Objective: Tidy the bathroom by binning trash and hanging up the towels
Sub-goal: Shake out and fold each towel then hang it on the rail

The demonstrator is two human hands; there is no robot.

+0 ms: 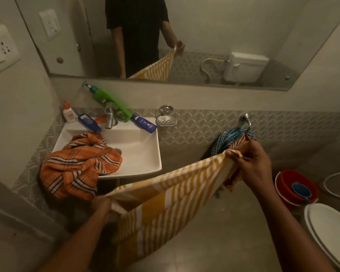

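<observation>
A yellow and white striped towel (165, 203) is stretched between my hands below the sink. My left hand (101, 206) grips its lower left corner. My right hand (249, 163) pinches the other corner just below the chrome towel ring (245, 122) on the wall. A blue checked towel (227, 141) hangs in that ring, partly hidden by my right hand. An orange plaid towel (77, 165) lies bunched over the left side of the white sink (143, 154).
Several bottles, among them a green pump bottle (110, 103), crowd the sink's back rim beside the tap (109, 119). A steel soap dish (166, 120) is on the wall. A red bucket (294, 185) and the toilet lid (332, 232) stand at the right.
</observation>
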